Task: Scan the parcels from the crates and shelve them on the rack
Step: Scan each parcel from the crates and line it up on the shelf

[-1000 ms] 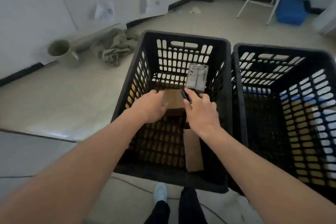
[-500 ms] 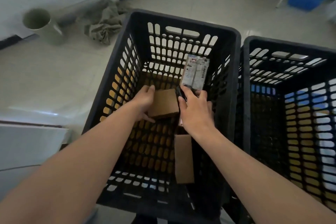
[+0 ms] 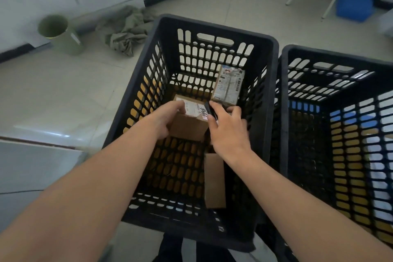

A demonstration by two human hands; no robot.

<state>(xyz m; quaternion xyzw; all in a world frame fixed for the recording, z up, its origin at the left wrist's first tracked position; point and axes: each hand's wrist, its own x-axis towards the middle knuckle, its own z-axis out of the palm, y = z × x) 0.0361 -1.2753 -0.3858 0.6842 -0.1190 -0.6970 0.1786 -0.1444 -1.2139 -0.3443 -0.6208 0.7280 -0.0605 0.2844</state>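
parcel [image 3: 189,121] gripped by left hand [image 3: 163,120], scanner [image 3: 210,110] in right hand [image 3: 228,128]

In the left black crate [image 3: 161,34], my left hand [image 3: 164,120] holds a brown cardboard parcel [image 3: 188,122], its white label tilted up. A labelled parcel [image 3: 228,85] leans upright against the crate's far right wall. A narrow plain box [image 3: 214,181] stands near its front. My right hand [image 3: 228,128] grips a dark scanner [image 3: 210,110].
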